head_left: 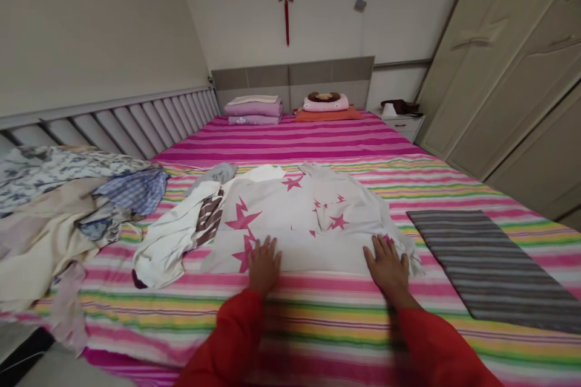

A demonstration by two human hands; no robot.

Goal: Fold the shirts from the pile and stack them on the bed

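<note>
A pale garment with pink stars (281, 205) lies spread on the striped bed, its near edge running almost straight from left to right. My left hand (264, 266) rests on the near left part of the cloth, fingers stretched out beside a pink star. Toward the near right corner, my right hand (388, 266) presses flat with its fingers apart, partly covering another small star. Both red sleeves reach in from the bottom. Just left of the garment lies a crumpled white piece of clothing (170, 242) with brown-striped cloth (209, 217) against it.
A heap of clothes (49, 211) fills the bed's left side by the railing (113, 124). On the right lies a flat grey striped cloth (490, 266). Folded purple bedding (254, 110) and an orange-and-pink stack (327, 113) sit by the headboard (327, 75). Wardrobes (499, 72) stand at right.
</note>
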